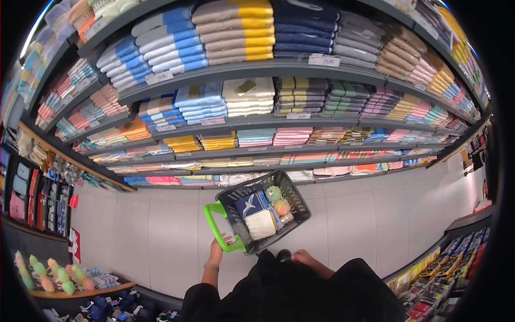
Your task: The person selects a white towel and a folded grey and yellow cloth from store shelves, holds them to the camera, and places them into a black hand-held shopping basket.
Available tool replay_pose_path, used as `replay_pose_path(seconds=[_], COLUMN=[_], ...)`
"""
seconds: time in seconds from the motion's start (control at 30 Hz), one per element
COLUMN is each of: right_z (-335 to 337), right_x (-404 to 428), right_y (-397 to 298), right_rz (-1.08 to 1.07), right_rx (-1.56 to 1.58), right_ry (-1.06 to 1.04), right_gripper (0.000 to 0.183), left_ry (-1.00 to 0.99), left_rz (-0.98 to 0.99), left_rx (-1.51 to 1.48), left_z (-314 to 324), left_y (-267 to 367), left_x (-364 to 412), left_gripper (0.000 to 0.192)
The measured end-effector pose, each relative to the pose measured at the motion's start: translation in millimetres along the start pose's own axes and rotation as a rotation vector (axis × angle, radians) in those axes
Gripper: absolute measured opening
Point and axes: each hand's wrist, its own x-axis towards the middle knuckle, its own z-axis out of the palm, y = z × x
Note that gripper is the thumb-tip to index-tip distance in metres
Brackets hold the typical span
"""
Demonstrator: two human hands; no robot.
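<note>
A dark grey shopping basket (295,197) with holes in its walls stands or hangs at an angle before me; which of the two is unclear. My left hand (219,244) is shut around the lower end of its bright green handle (213,225). Inside lie a folded white towel (260,224), a navy cloth item with a white mark (248,205), a green bath puff (273,193) and a peach-coloured bath puff (281,207). Near my body, right of the basket, hangs my right hand (303,256). Its fingers look curled, partly hidden, and nothing shows in them.
Shelves of folded towels (237,34) span the far side, with price tags. Pale floor tiles (346,229) run along the aisle. More bath puffs (52,273) stand on a display at lower left. Packaged goods (434,281) fill a rack at lower right. A person (476,159) is at far right.
</note>
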Motion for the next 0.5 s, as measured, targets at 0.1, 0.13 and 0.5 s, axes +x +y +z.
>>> replay_pose_path(seconds=[0.1,0.13,0.5], right_z=[-2,-10,-35], right_x=[-26,-27,-89], right_y=[-10,-9,24], right_rz=[0.032,0.03,-0.012], right_rx=[0.14,0.154,0.336], right_ry=[0.032,0.039,0.062], right_gripper=[0.031,0.03,0.027], left_ry=[0.127,0.188,0.238], left_rz=[-0.008,0.004,0.209], left_rx=[-0.149,-0.165,0.032], left_z=[1,7,36], left_y=[-12,-13,-20], left_x=[2,-1,-28], left_gripper=[0.052,0.051,0.043])
